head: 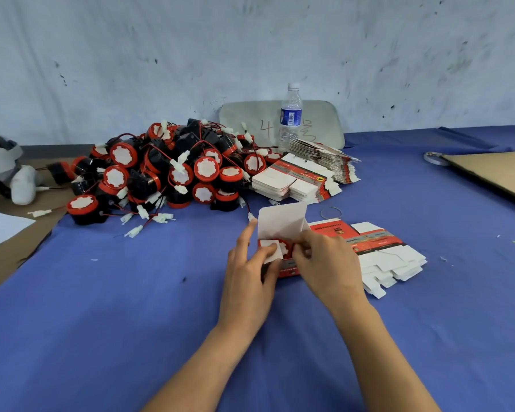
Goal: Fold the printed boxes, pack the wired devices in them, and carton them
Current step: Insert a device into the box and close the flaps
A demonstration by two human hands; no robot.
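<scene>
Left hand gripped printed box, thumb pressing flap; right hand pinched box mouth; wired device needed seating fully before closing.

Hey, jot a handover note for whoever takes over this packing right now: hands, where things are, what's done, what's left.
Left hand holds the open box, thumb on a side flap; right hand pinches its other side.
One device sits inside; top flap up.
Left to do: close it, then pack the device pile into the flat boxes, then carton.
</scene>
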